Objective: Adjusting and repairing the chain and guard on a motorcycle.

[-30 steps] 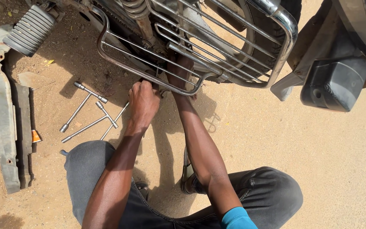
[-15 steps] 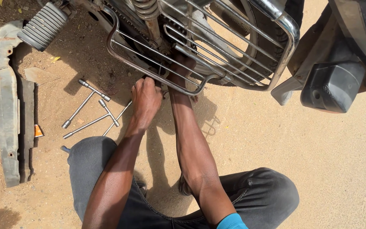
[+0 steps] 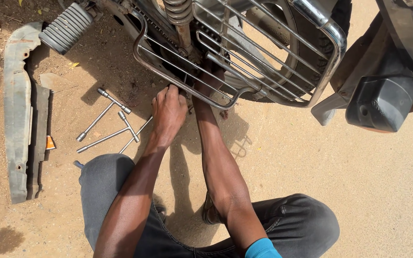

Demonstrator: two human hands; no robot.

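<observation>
motorcycle guard, a chrome wire rack, hung across the top of the head view, above sandy ground. left hand was curled at the guard's lower rail, knuckles up; what its fingers pinched could not be told. right hand reached up behind the rail, mostly hidden by the bars, so its grip could not be told either. both forearms ran up from knees in grey trousers. three t-handled wrenches lay on the sand just left of the left hand. a long grey cover lay further left. a ribbed footrest stuck out at upper left.
</observation>
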